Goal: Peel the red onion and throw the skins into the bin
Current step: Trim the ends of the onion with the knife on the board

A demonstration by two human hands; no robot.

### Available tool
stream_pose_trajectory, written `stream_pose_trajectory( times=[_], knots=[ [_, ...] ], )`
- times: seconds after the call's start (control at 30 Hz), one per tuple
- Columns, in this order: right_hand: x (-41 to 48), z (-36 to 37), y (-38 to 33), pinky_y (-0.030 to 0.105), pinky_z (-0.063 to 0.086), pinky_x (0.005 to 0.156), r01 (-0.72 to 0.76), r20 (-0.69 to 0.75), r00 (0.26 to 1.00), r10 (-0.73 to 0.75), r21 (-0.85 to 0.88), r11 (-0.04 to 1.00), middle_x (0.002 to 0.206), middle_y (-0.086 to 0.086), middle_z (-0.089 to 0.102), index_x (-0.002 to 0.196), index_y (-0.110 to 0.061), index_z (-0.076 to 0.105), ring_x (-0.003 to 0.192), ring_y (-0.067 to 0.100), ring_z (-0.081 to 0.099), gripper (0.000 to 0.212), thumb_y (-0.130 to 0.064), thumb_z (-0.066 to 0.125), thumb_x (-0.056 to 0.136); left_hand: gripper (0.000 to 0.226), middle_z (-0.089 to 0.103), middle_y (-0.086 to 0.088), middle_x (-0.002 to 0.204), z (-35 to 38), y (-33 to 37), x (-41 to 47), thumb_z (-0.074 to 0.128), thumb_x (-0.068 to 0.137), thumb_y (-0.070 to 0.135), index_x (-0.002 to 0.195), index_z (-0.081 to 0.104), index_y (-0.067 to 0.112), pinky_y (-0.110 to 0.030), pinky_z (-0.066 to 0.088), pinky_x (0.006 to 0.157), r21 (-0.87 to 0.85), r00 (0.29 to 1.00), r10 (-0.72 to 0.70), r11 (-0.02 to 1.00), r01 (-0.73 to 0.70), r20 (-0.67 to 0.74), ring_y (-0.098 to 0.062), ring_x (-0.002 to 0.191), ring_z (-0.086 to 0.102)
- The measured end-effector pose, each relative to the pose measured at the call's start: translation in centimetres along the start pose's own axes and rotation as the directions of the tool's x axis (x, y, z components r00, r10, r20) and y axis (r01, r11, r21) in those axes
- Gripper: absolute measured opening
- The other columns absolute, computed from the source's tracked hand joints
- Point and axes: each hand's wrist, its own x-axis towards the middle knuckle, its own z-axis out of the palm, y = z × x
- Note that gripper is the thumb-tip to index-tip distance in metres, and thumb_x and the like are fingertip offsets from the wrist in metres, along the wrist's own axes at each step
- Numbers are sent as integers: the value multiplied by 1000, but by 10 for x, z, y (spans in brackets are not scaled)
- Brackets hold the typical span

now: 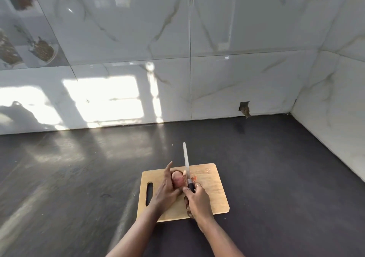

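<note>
Dark counter lies open left, right and behind the cutting board (small skin scraps on its far corner); tiled walls close off the back and right.

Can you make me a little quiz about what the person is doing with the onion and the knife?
1. Fill the gap: the left hand holds the ____.
2. True or false: the right hand grips the knife.
3. Where is the red onion? A) on a plate B) on the wooden cutting board C) in a bowl

Key: 1 red onion; 2 true; 3 B.
</note>
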Motion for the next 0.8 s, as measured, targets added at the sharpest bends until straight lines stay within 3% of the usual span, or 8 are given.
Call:
stream_pose_trajectory(
  times=[0.13, 0.3, 0.37, 0.43, 0.5, 0.57, 0.67, 0.8],
  knots=[
    [-10, -8, -6, 23, 34, 38, -27, 16, 999, 27, -8, 1000, 59, 0, 57, 91, -10, 57, 40, 8, 46, 14, -22, 54, 93, 54, 52, 8, 118, 1, 0, 4, 57, 69, 23, 119, 39, 35, -15, 34, 91, -145, 997, -60, 988, 52, -52, -11, 113, 49],
    [-18, -13, -11, 23, 35, 38, 28, 70, 997, -24, -62, 998, 60, 0, 55, 99, -14, 53, 40, 7, 46, 13, -26, 46, 99, 46, 43, 5, 117, 3, 8, 12, 36, 70, 44, 115, 40, 33, 0, 26, 90, -143, 997, -2, 990, -9, -78, 3, 111, 40],
    [-18, -11, -11, 21, 36, 42, 43, 73, 997, -35, -118, 992, 63, -5, 53, 108, -20, 50, 45, 5, 46, 14, -29, 43, 100, 38, 45, 8, 111, 9, 11, 15, 32, 77, 50, 109, 45, 35, -6, 29, 92, -166, 991, -3, 986, -19, -133, -3, 110, 44],
    [-19, -7, -10, 17, 33, 47, 52, 66, 997, -41, -179, 983, 68, -14, 46, 118, -20, 48, 53, 1, 42, 24, -31, 40, 99, 31, 47, 7, 110, 15, 12, 18, 33, 87, 39, 112, 50, 30, -20, 34, 97, -159, 978, -7, 987, -26, -210, -10, 109, 47],
    [-20, -5, -10, 15, 30, 49, 33, 59, 998, -22, -191, 981, 69, -16, 40, 118, -16, 46, 56, -1, 37, 25, -30, 38, 100, 33, 48, 5, 117, 21, 11, 20, 39, 93, 31, 124, 47, 22, -26, 35, 100, -119, 972, -6, 993, -22, -236, -11, 111, 47],
    [-21, -7, -13, 16, 30, 48, 23, 46, 999, -13, -208, 978, 71, -13, 44, 112, -16, 45, 56, 1, 39, 19, -29, 37, 100, 42, 52, 3, 117, 25, 11, 20, 44, 88, 38, 126, 43, 22, -29, 38, 97, -155, 963, -56, 988, 15, -265, -12, 108, 50],
    [-26, -10, -21, 20, 37, 58, 61, 29, 998, -55, -274, 960, 92, 1, 60, 115, -15, 43, 71, 12, 52, 21, -29, 37, 101, 39, 57, 0, 104, 26, 14, 21, 37, 79, 47, 107, 46, 22, -29, 40, 85, -234, 935, -158, 969, 85, -317, -18, 102, 53],
    [-31, -12, -33, 22, 41, 73, 59, 2, 998, -62, -334, 941, 117, 9, 60, 118, -7, 47, 104, 23, 60, 35, -34, 34, 102, 25, 52, 3, 85, 29, 22, 27, 31, 99, 31, 91, 45, 12, -24, 32, 74, -247, 913, -203, 962, 118, -355, -19, 86, 51]
  ],
)
